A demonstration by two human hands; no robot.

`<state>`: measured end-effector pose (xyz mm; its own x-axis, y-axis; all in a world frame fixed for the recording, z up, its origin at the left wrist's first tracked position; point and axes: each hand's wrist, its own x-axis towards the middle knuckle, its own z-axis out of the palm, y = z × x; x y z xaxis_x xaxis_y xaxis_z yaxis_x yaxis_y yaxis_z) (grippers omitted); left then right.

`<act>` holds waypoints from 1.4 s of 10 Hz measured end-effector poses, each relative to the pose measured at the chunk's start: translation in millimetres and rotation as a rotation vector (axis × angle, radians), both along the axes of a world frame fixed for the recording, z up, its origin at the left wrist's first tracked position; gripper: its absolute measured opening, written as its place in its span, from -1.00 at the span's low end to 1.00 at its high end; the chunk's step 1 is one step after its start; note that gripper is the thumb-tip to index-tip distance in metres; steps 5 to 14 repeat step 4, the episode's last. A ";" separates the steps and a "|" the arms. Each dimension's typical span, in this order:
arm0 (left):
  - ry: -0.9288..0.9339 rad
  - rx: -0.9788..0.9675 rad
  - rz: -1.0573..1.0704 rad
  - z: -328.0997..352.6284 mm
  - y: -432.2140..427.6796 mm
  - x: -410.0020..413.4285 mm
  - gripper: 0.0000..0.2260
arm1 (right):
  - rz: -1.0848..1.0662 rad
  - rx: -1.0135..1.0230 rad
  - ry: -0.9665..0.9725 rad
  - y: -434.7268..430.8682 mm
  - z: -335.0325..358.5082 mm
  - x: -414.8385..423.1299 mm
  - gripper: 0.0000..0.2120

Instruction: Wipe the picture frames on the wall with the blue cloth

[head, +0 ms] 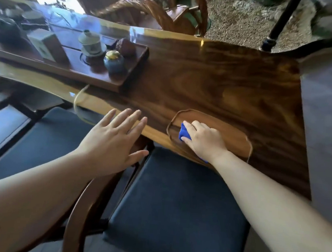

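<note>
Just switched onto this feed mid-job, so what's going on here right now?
A person leans over a wooden table. The right hand is closed on the blue cloth, which sits in a shallow wooden tray at the table's near edge. The left hand is open and empty, fingers spread at the table edge above a dark-cushioned chair. A tea tray with a lidded cup stands further back. No picture frames are in view, so no wiping of them has started here.

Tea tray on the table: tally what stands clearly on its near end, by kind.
Lidded cup: 1
Blue jar with gold lid: 1
Box: 1
Dark reddish lump: 1
Total: 4; things farther left are too blurred to count.
</note>
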<state>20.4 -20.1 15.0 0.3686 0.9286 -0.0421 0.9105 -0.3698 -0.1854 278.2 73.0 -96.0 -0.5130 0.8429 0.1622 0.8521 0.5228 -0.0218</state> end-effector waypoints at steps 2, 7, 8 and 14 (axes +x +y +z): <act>0.018 -0.063 -0.006 -27.1 23.9 17.2 -0.25 | -0.066 -0.116 -0.029 6.4 -22.5 3.5 -0.44; 0.043 -0.094 -0.001 -30.5 34.0 26.6 -0.24 | -0.103 -0.312 -0.142 6.6 -15.0 2.7 -0.23; 0.043 -0.094 -0.001 -30.5 34.0 26.6 -0.24 | -0.103 -0.312 -0.142 6.6 -15.0 2.7 -0.23; 0.043 -0.094 -0.001 -30.5 34.0 26.6 -0.24 | -0.103 -0.312 -0.142 6.6 -15.0 2.7 -0.23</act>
